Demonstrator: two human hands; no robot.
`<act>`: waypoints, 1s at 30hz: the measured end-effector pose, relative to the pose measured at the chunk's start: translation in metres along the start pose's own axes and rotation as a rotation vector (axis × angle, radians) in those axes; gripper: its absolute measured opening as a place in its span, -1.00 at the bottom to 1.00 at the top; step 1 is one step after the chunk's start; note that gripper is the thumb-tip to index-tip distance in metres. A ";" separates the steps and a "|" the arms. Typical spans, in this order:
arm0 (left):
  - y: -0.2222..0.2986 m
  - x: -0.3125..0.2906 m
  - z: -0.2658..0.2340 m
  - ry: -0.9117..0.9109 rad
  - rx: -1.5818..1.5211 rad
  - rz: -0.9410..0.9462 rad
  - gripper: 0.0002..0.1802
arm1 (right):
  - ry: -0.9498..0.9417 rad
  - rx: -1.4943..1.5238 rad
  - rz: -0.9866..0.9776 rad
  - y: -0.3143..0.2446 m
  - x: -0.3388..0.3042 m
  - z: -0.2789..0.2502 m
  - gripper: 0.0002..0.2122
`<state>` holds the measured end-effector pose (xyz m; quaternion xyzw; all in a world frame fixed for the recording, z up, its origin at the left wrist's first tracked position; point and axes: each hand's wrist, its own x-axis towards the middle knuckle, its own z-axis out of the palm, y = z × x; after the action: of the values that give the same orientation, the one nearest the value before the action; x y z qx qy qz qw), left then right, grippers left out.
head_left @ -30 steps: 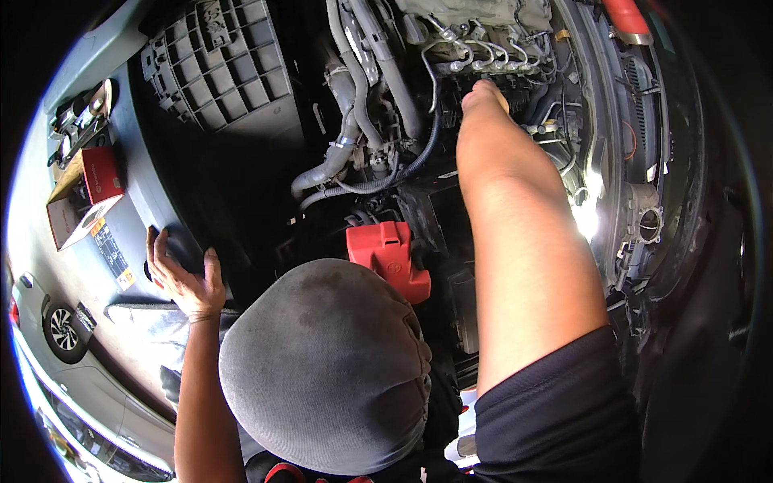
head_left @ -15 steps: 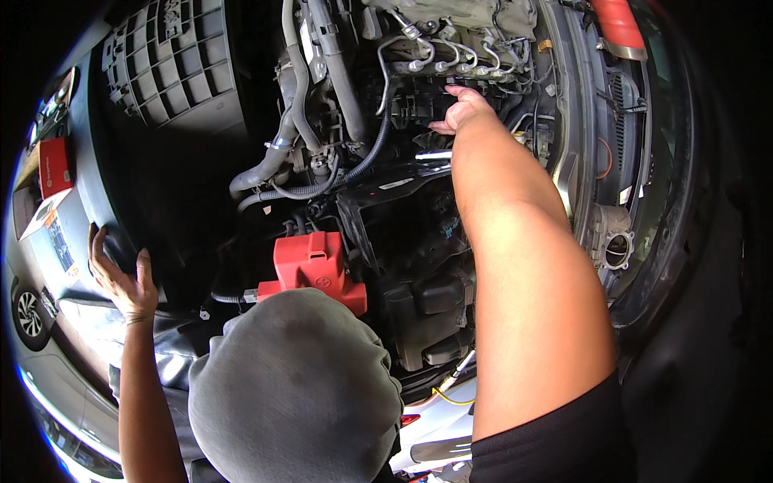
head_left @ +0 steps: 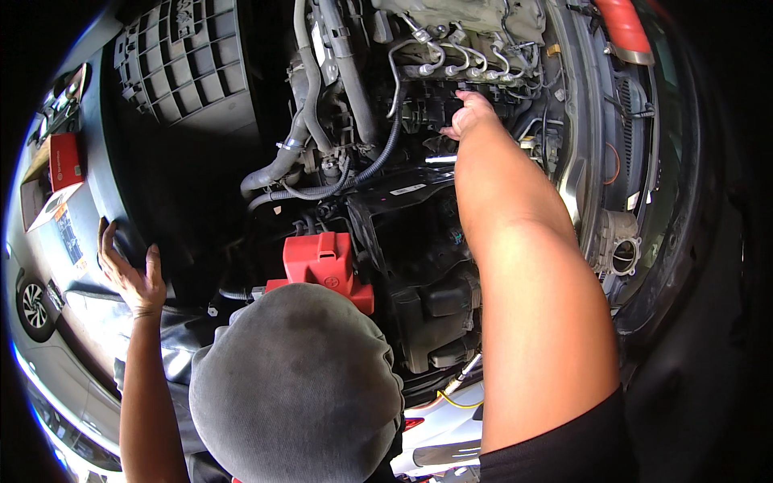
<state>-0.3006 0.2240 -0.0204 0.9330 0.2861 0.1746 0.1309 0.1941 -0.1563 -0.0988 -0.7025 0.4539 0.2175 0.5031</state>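
My right arm stretches far into a car's engine bay. My right hand (head_left: 473,114) is at a black plastic engine part (head_left: 427,103) below a row of metal fuel pipes (head_left: 451,71). Its fingers and thumb bend around the dark part; what lies between them is hidden. To the left, my left hand (head_left: 133,278) rests on the edge of a dark front panel (head_left: 119,181), fingers spread and thumb apart, holding nothing. A red plastic cover (head_left: 318,256) sits between the two arms.
A grey cap (head_left: 294,378) blocks the lower middle. Thick hoses (head_left: 278,165) cross the bay beside a black ribbed cover (head_left: 185,68). A round metal throttle-like housing (head_left: 622,249) lies at the right. Red boxes (head_left: 64,161) and a parked car (head_left: 48,354) stand left.
The whole view has shifted slightly, so the scene sits a little further right. Both hands stay at the same places on the car.
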 end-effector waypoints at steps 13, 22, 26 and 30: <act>0.003 0.001 -0.001 -0.010 -0.049 -0.063 -0.19 | 0.040 0.094 0.084 0.002 -0.009 0.001 -0.46; 0.006 0.003 -0.002 -0.012 -0.008 -0.052 -0.20 | -0.039 -0.028 -0.001 0.004 -0.011 0.003 -0.50; 0.006 0.004 -0.003 0.007 -0.037 -0.041 -0.19 | -0.185 -0.038 0.091 -0.012 -0.014 -0.012 -0.43; 0.004 0.002 -0.002 -0.007 -0.019 -0.053 -0.19 | -0.117 -0.993 0.174 -0.060 0.005 -0.035 -0.38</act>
<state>-0.2981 0.2223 -0.0163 0.9245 0.3084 0.1703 0.1454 0.2427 -0.1845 -0.0577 -0.8032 0.3236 0.4873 0.1132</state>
